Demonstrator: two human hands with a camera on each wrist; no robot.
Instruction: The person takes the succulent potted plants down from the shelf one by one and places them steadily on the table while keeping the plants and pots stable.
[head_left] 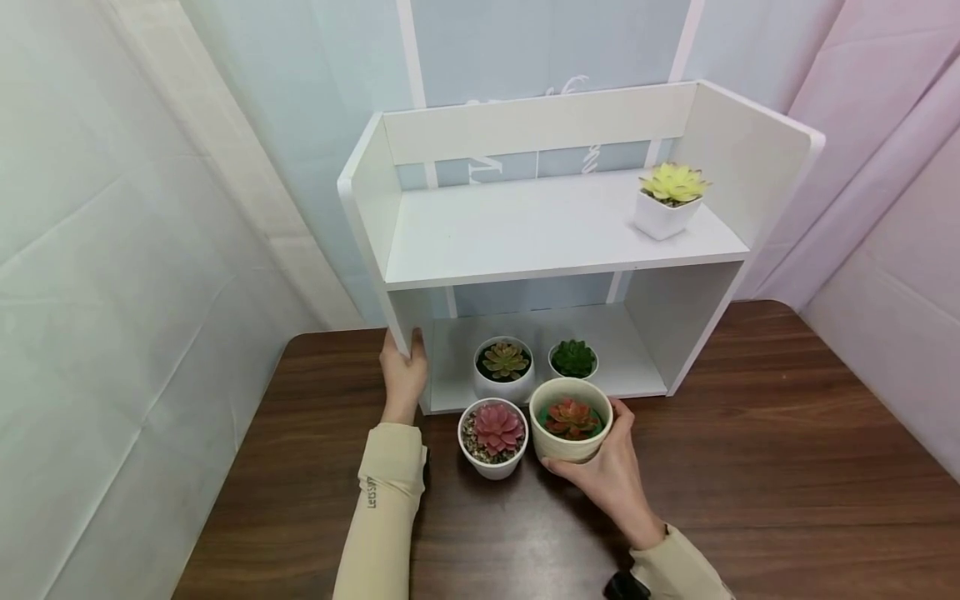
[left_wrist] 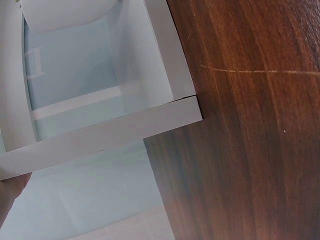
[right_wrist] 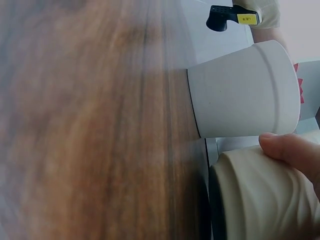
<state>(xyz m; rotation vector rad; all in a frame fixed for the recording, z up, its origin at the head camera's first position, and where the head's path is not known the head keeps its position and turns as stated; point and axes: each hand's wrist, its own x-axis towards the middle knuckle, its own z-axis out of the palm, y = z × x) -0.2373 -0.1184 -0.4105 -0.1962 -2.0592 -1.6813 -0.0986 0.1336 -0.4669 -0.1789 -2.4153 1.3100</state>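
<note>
My right hand (head_left: 611,471) grips a cream ribbed pot (head_left: 567,450) with an orange-red succulent (head_left: 573,418), thumb at the near side and fingers round the right. In the right wrist view the cream pot (right_wrist: 265,195) is close to the table surface. Just left of it stands a white pot with a pink succulent (head_left: 498,428). My left hand (head_left: 402,382) holds the lower left side panel (head_left: 397,321) of a white two-tier shelf, the panel between thumb and fingers. In the left wrist view only a bit of the left hand (left_wrist: 12,192) shows.
On the lower shelf board (head_left: 630,367) stand a white pot with a yellowish-green succulent (head_left: 505,360) and a small pot with a dark green one (head_left: 573,358). A square white pot with a yellow succulent (head_left: 671,200) is on the upper board. The brown table (head_left: 787,450) extends around.
</note>
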